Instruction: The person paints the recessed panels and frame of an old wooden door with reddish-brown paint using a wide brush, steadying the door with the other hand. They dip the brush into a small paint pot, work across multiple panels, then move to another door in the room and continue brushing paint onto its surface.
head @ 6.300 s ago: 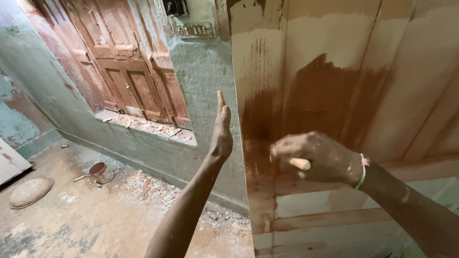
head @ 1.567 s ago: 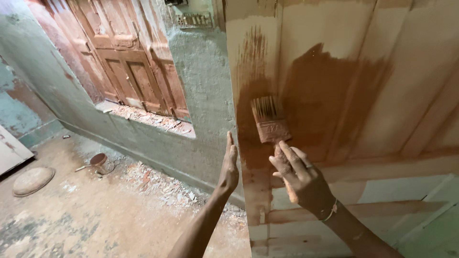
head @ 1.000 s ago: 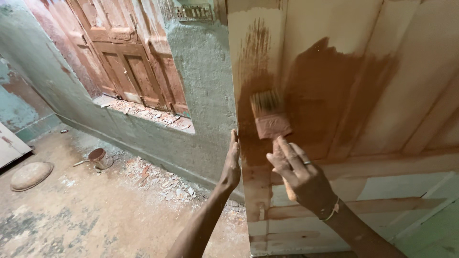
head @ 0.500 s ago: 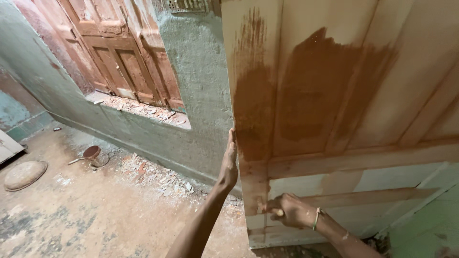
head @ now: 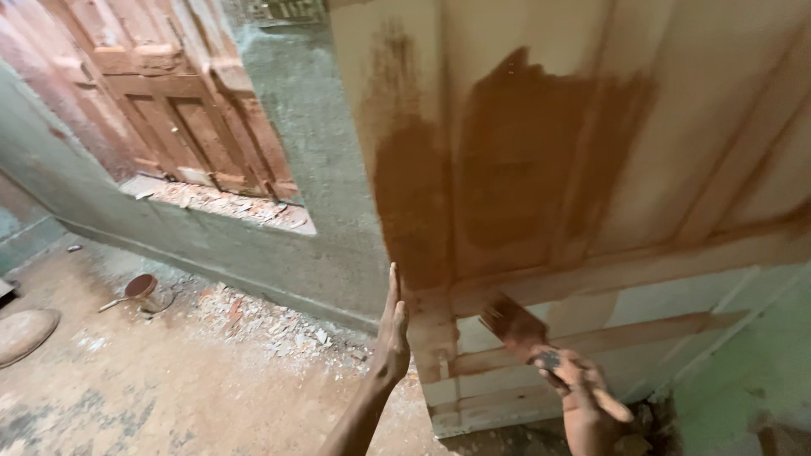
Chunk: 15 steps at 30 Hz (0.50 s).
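Gripping a paintbrush (head: 514,323) by its handle, the right hand (head: 583,393) is wrapped closed around the grip low in the head view, with the brown-loaded bristles angled up and to the left so that they lie against the lower horizontal rail of the wooden door (head: 718,127). The brush sits just beneath the dark brown painted patch (head: 507,160), close to the joint where the upright boards meet the rail, a position that puts the bristles at the bare wood bordering the coated area. The left hand (head: 393,329) is flat and open, fingers together and pointing upward, pressed against the free edge of the door; it holds nothing, and its placement appears to steady the leaf against the push of the brush. A second, narrower streak of brown runs down the door's edge board directly above this hand. Beyond the door stands a rough grey-green wall (head: 325,169) carrying a closed reddish wooden shutter (head: 177,110), its sill strewn with rubble. On the dusty floor (head: 127,397), well apart from both hands, lie a small round tin (head: 141,287) with a tool beside it and a shallow round pan (head: 21,333).
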### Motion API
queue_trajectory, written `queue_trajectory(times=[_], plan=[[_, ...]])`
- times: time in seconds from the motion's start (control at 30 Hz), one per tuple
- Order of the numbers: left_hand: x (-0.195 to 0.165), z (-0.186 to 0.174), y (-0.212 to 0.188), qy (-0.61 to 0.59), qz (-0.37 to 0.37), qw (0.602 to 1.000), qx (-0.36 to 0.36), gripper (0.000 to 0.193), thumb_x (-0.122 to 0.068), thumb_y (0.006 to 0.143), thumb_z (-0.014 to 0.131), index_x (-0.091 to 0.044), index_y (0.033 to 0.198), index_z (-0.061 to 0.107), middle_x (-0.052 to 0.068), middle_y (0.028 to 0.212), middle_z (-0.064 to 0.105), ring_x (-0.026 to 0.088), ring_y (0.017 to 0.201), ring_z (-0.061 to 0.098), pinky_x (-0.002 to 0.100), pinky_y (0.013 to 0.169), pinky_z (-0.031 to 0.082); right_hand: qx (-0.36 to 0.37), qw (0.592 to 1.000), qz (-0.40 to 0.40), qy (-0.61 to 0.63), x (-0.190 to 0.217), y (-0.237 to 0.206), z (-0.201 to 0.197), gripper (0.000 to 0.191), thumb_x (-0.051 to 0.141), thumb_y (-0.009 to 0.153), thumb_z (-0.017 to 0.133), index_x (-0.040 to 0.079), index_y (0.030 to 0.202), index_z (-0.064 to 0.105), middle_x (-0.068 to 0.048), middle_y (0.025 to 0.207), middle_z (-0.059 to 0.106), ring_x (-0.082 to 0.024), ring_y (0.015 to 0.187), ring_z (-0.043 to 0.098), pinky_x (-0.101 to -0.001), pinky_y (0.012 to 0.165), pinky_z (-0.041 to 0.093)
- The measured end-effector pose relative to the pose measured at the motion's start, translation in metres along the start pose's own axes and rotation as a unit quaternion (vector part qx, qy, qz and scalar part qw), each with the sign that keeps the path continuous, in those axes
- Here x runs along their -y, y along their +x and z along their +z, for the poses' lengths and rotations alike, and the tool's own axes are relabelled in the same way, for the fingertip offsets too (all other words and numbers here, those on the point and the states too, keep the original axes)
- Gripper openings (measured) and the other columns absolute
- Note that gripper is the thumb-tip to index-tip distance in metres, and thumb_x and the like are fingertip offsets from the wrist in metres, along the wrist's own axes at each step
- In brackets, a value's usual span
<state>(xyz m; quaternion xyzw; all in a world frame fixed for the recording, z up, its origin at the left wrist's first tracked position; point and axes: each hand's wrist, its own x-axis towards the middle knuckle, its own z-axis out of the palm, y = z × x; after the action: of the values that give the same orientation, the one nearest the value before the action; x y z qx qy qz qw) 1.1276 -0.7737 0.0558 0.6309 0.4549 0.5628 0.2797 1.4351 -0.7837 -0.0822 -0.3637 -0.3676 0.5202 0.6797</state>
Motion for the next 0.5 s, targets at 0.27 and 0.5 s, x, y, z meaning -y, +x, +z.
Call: queue_trajectory(times=[0.27, 0.5], plan=[[-0.031, 0.068, 0.003, 0.081, 0.042, 0.988, 0.128, 0.082, -0.047, 0.101, 0.037, -0.002, 0.162, 0.004, 0.018, 0.172, -0.001, 0.035, 0.159, 0.001, 0.044, 0.126, 0.007, -0.117, 0.960, -0.129, 0.218, 0.011, -0.017, -0.125, 0.018, 0.021, 0.110, 0.056, 0.008, 0.120, 0.051, -0.015, 0.121, 0.062, -0.030, 0.114, 0.060, -0.0440, 0.099, 0.053], [-0.040, 0.177, 0.017, 0.291, 0.203, 0.885, 0.301, 0.085, -0.053, 0.104, 0.041, 0.005, 0.160, 0.011, 0.029, 0.167, 0.006, 0.044, 0.157, 0.004, 0.050, 0.126, 0.006, -0.200, 0.962, -0.179, -0.043, 0.119, -0.046, -0.119, 0.028, 0.026, 0.107, 0.053, 0.003, 0.123, 0.056, -0.016, 0.126, 0.064, -0.031, 0.120, 0.062, -0.0453, 0.109, 0.051]])
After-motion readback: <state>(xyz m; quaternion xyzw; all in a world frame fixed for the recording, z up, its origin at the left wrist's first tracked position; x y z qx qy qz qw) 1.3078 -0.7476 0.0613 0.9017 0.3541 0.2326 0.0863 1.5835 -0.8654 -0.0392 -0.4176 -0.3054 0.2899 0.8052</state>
